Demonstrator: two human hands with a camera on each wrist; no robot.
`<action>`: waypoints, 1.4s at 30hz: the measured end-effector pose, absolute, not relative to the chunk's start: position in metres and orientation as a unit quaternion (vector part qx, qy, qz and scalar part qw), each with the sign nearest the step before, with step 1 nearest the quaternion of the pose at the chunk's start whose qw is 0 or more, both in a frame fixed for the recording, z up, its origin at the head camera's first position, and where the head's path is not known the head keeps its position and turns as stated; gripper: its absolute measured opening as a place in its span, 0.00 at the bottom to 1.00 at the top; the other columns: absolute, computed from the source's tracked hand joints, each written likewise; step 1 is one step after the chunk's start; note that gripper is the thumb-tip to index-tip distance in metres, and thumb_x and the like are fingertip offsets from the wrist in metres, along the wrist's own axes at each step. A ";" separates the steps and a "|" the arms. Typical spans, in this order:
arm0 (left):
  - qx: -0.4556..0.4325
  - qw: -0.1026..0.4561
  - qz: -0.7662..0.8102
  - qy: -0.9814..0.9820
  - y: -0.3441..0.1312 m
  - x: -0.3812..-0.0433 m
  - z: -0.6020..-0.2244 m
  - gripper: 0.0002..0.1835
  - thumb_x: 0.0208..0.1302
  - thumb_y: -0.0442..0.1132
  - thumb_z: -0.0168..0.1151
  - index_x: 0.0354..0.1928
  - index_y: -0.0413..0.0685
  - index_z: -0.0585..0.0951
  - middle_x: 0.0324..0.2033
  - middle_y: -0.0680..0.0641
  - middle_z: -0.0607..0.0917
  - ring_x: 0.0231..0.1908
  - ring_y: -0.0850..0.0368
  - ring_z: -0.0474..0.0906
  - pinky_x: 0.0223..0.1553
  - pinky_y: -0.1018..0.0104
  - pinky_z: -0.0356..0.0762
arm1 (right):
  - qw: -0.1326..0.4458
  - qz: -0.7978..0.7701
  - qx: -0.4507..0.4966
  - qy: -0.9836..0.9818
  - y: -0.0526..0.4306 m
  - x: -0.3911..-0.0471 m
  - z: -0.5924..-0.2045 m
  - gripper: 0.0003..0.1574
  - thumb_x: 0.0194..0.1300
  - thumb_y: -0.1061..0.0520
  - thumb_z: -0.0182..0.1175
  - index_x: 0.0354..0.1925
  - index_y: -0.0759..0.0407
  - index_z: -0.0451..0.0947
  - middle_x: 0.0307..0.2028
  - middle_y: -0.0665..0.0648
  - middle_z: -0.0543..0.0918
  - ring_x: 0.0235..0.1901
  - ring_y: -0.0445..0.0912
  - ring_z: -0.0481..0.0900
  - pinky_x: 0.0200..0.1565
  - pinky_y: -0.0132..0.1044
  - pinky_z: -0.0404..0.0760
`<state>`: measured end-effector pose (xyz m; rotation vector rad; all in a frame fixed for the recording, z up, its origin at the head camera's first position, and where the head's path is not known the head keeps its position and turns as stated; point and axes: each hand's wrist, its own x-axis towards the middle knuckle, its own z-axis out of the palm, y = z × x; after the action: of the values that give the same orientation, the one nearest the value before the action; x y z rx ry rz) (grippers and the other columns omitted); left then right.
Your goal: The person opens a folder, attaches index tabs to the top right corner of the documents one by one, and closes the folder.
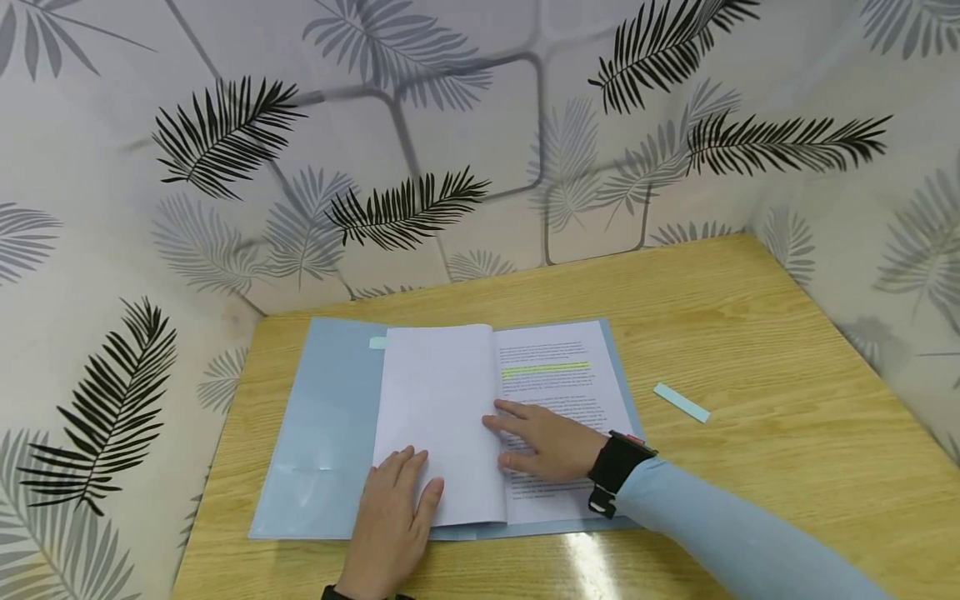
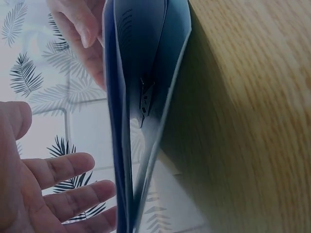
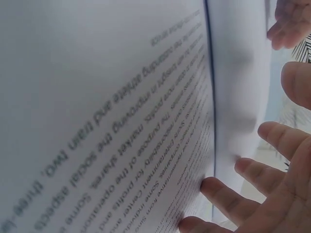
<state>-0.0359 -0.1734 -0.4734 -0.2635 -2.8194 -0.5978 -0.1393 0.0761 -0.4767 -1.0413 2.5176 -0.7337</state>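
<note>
A light-blue folder [image 1: 315,433] lies open on the table with printed sheets inside. On its left half is a blank white page [image 1: 442,392]; a printed page [image 1: 555,350] with a yellow highlighted line lies on the right. My left hand [image 1: 393,504] rests on the lower left of the blank page, fingers spread. My right hand [image 1: 551,442] reaches across the printed page, its straight fingertips touching the blank page near the fold. In the left wrist view, a dark metal clip [image 2: 146,99] shows inside the folder. Printed text [image 3: 146,145] fills much of the right wrist view.
A pale-blue sticky strip [image 1: 681,402] lies on the wooden table [image 1: 750,350] to the right of the folder. Another pale tab [image 1: 377,342] sticks out at the blank page's upper left edge. Leaf-patterned cloth [image 1: 465,125] stands behind and at both sides.
</note>
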 end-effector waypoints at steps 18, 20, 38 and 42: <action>-0.110 0.150 -0.217 -0.958 -0.174 -0.035 -0.471 0.21 0.70 0.48 0.56 0.55 0.40 0.79 0.56 0.37 0.78 0.60 0.38 0.70 0.59 0.36 0.62 | 0.049 -0.292 -0.265 0.918 0.182 -0.133 -0.448 0.31 0.70 0.45 0.56 0.63 0.61 0.71 0.58 0.59 0.76 0.54 0.52 0.76 0.50 0.47 0.76; -0.113 0.153 -0.217 -0.957 -0.174 -0.036 -0.470 0.21 0.70 0.49 0.55 0.55 0.40 0.79 0.56 0.37 0.78 0.60 0.38 0.70 0.59 0.36 0.62 | 0.039 -0.290 -0.224 0.930 0.201 -0.134 -0.448 0.28 0.69 0.48 0.58 0.60 0.63 0.73 0.54 0.61 0.79 0.47 0.53 0.78 0.43 0.46 0.78; -0.145 0.177 -0.221 -0.948 -0.168 -0.039 -0.463 0.20 0.68 0.47 0.58 0.54 0.39 0.79 0.55 0.36 0.78 0.59 0.38 0.71 0.57 0.37 0.65 | 0.049 -0.174 -0.092 0.979 0.270 -0.136 -0.474 0.25 0.57 0.49 0.68 0.43 0.69 0.81 0.34 0.61 0.83 0.28 0.48 0.77 0.30 0.47 0.77; -0.146 0.171 -0.220 -0.949 -0.167 -0.040 -0.462 0.21 0.69 0.48 0.56 0.54 0.39 0.79 0.55 0.36 0.78 0.59 0.38 0.71 0.58 0.37 0.64 | 0.055 -0.168 -0.090 0.980 0.274 -0.136 -0.475 0.22 0.57 0.51 0.68 0.40 0.69 0.81 0.32 0.61 0.83 0.27 0.48 0.77 0.30 0.48 0.77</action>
<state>-0.0398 -0.1673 -0.4623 -0.4156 -2.6946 -0.6249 -0.1363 0.2737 -0.4754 -0.2729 2.9761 -0.5087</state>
